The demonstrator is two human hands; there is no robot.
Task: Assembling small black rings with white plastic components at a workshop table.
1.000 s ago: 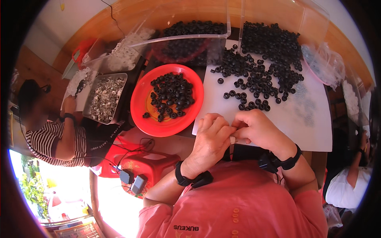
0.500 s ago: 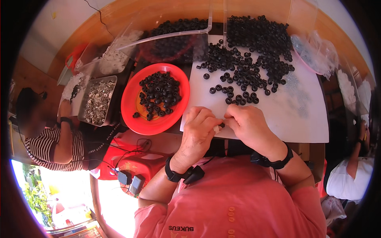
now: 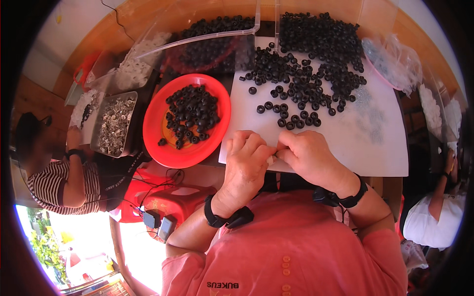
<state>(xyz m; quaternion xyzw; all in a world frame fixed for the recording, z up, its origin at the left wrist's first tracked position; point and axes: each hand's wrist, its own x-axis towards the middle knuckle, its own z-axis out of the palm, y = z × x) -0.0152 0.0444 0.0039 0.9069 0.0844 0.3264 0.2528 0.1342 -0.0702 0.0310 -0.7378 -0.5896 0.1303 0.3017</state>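
My left hand and my right hand meet at the near edge of a white board, fingertips pinched together. A small pale bit shows at the left fingertips, but the fingers hide most of what they hold. Just beyond them on the board lie loose black ring-shaped parts, each with a hole through it. They run back into a large heap of the same black parts. To the left of my hands is a red oval plate bearing a pile of such black parts.
A metal tray of small metal pieces stands left of the plate. Clear plastic bins hold more parts at the back. A plastic bag lies at the back right. People sit on both sides; a red stool with cables is at lower left.
My hands stay pinched together in nearly the same place. The plate, board and parts sit slightly further left and higher in the picture, as the view has shifted a little.
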